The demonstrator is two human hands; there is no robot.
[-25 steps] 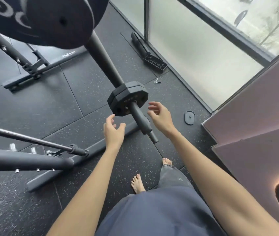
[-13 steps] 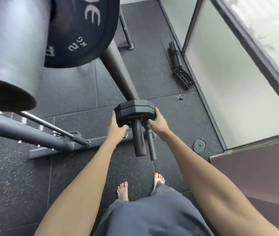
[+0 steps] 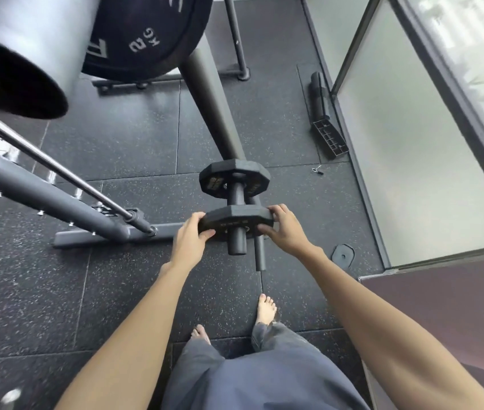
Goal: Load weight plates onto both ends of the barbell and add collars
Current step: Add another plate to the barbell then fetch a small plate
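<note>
Two small black angular weight plates sit on a dark storage peg (image 3: 237,245) that slopes toward me. My left hand (image 3: 190,241) grips the left edge of the nearer plate (image 3: 236,221) and my right hand (image 3: 286,232) grips its right edge. This plate is close to the peg's tip. The farther plate (image 3: 234,177) stays higher on the peg, a gap between the two. A large black plate (image 3: 146,37) marked in kg hangs at the top. A thin chrome bar (image 3: 57,170) runs in from the left.
A grey rack frame (image 3: 93,235) lies on the speckled rubber floor at left. A second thinner peg (image 3: 260,255) pokes out beside the first. On the floor lie a small flat disc (image 3: 343,255), a clip (image 3: 317,169) and a black tray (image 3: 328,137). Glass wall on the right. My bare feet (image 3: 265,309) stand below.
Both hands went from open beside the peg to gripping a plate. The nearer plate has slid down the peg toward its tip, apart from the other plate.
</note>
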